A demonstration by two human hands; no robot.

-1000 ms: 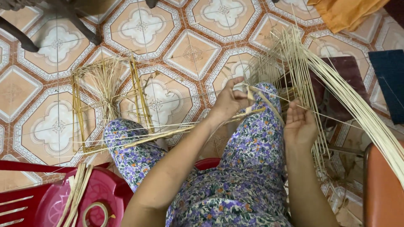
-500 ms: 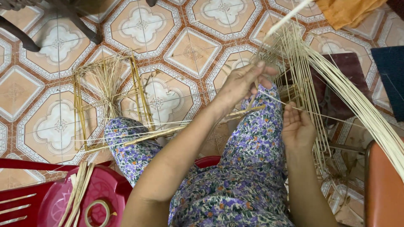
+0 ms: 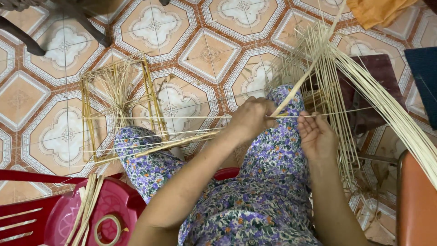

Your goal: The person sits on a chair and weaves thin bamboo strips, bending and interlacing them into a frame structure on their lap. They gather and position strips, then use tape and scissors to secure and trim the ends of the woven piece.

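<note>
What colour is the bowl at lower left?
Pink-red plastic bowl, with pale strips and a tape ring inside; head view shows it best.

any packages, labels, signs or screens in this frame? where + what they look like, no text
None in view: no package, label, sign or screen.
Closest thing: a roll of tape, a tan ring lying flat on the round pink tray at lower left, with no visible label.
Both hands are on pale reed strips: left hand grips one, right hand is open, palm up, at the woven frame.
</note>
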